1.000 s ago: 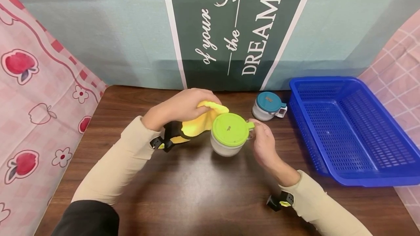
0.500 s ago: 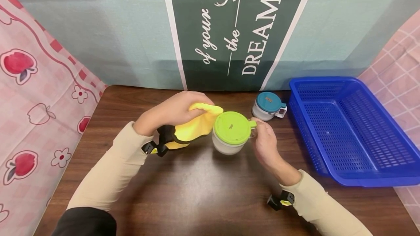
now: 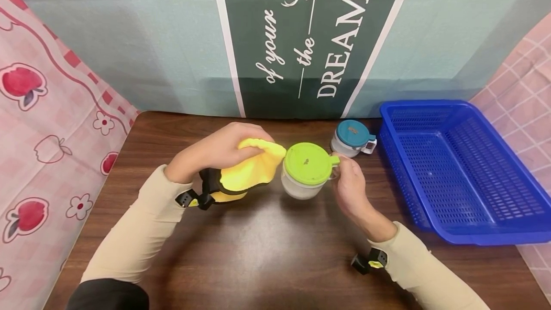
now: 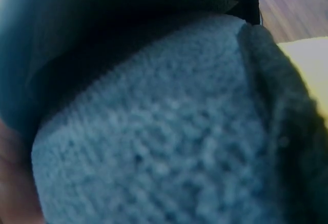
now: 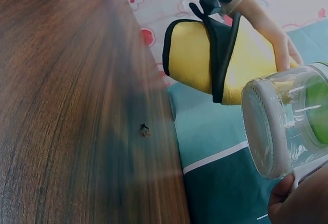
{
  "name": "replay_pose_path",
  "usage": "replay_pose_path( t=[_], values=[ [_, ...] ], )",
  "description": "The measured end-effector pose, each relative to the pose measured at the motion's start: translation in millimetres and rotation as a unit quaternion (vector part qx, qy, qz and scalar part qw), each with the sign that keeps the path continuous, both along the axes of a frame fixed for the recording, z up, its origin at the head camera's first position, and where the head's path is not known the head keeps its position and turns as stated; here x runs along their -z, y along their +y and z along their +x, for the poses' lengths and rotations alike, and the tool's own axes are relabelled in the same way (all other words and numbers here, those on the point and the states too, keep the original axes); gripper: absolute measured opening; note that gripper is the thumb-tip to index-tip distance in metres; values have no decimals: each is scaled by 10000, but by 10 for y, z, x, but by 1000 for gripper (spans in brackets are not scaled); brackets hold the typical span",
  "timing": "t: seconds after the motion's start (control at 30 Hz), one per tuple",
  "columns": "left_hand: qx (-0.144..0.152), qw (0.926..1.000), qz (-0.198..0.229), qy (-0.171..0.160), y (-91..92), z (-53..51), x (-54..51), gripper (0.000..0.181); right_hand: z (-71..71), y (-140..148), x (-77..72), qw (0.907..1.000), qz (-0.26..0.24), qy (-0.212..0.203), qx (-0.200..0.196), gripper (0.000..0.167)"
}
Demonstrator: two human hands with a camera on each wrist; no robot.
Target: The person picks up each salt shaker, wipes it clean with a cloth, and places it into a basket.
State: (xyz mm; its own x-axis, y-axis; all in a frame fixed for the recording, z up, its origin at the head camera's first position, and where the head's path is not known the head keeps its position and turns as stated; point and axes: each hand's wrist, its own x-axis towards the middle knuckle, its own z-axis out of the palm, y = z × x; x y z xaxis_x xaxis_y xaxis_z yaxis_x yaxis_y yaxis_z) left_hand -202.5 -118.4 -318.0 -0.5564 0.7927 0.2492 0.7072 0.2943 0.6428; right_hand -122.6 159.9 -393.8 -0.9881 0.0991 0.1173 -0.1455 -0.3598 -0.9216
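In the head view my left hand (image 3: 230, 145) grips a folded yellow cloth (image 3: 249, 171) with black edging. Its corner reaches the left rim of a clear jar's lime-green lid (image 3: 308, 162); whether they touch, I cannot tell. My right hand (image 3: 352, 188) holds the jar (image 3: 301, 190) by its side handle, and the lid is on. The right wrist view shows the jar's round base (image 5: 259, 126) raised off the table, beside the cloth (image 5: 246, 73). A blurred grey-blue fuzzy surface (image 4: 154, 142) fills most of the left wrist view.
A second jar with a teal lid (image 3: 353, 133) stands at the back, left of a blue perforated plastic basket (image 3: 389, 166). The brown wooden table (image 3: 258, 262) meets a hanging cloth backdrop (image 3: 172, 61). A small dark mark (image 5: 145, 130) shows on the wood.
My left hand and the yellow cloth have shifted left and toward me. The green-lidded jar has moved slightly right and back with my right hand. The teal-lidded jar and basket stay put.
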Motion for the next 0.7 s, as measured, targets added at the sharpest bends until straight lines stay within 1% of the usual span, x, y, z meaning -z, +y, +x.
replay_pose_path(
  t=[0.13, 0.27, 0.5, 0.7],
  values=[
    [-39, 10000, 26, 9, -42, 8, -6, 22, -7, 5, -13, 10000, -15, -6, -16, 35],
    [2, 10000, 68, 27, -57, 0, 8, 22, -11, 0, -22, 10000, 10, -38, 15, 35],
    [55, 9998, 195, -31, 3, -21, 31, 22, -10, -17, -21, 9999, 76, -82, 32, 34],
    [-103, 9998, 181, -60, 53, -31, 31, 21, -1, -13, -14, 9999, 48, -120, 37, 35]
  ],
)
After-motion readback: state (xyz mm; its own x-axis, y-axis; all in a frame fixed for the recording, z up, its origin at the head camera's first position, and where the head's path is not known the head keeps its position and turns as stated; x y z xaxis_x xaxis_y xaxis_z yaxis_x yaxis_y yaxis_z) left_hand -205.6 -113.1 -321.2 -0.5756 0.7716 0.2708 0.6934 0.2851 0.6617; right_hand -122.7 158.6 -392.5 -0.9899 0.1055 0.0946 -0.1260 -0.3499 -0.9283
